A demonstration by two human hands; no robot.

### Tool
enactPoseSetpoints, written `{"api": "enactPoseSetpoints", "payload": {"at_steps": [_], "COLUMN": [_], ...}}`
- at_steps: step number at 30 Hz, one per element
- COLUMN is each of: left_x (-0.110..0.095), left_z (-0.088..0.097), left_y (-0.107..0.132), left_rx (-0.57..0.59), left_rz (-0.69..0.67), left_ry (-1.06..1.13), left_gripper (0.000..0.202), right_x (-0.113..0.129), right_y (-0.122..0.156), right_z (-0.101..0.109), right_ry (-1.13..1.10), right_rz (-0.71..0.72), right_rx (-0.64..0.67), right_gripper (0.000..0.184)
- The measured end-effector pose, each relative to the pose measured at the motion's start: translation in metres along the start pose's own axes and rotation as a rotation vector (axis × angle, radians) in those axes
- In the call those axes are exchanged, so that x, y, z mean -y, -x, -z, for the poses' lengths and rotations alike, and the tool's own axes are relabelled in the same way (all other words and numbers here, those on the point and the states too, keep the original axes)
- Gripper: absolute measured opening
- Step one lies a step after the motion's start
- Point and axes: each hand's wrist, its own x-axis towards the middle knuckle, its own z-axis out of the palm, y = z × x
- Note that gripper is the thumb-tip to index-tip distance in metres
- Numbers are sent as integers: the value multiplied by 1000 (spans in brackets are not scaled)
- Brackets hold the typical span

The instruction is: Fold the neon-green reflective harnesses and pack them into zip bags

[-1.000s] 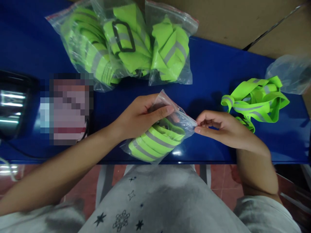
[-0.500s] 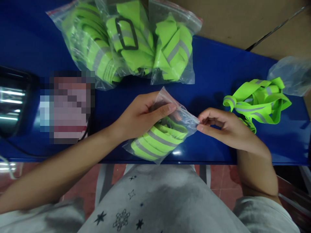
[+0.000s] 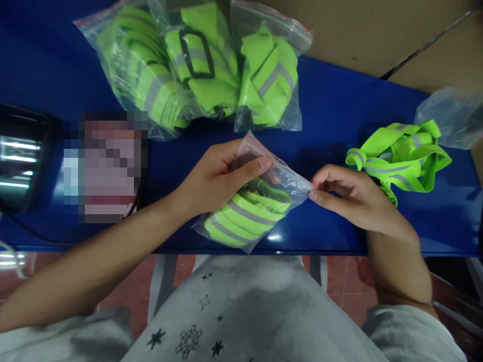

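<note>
A clear zip bag (image 3: 293, 177) lies near the front edge of the blue table, tilted. Inside it is a folded neon-green strap (image 3: 249, 216) with grey reflective stripes. My left hand (image 3: 226, 176) grips the bag near its zip edge, thumb on top and fingers behind the plastic. With thumb and forefinger, my right hand (image 3: 335, 193) pinches the right end of the zip edge. To the right of that hand sits a loose heap of green reflective strap (image 3: 407, 158).
Several filled bags of green strap (image 3: 269, 80) lie along the back of the blue table (image 3: 324, 100); one shows a black buckle (image 3: 196, 54). An unfilled plastic bag (image 3: 451, 118) is at the far right. A black glossy device (image 3: 26, 156) and a pixelated object (image 3: 111, 168) stand left.
The zip edge is a little straighter, and my right hand has shifted slightly right along with the bag's corner. My left hand keeps its grip almost unmoved.
</note>
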Motion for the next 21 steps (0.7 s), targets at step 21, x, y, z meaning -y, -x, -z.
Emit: {"api": "enactPoseSetpoints", "payload": {"at_steps": [21], "left_x": [-1], "left_z": [0], "left_y": [2], "left_rx": [-16], "left_rz": [-17], "left_ry": [-162], "left_gripper": [24], "right_x": [-1], "right_y": [-5], "right_z": [-25], "right_ry": [-96], "right_rz": [116], "right_rx": [-157], "right_gripper": [12]}}
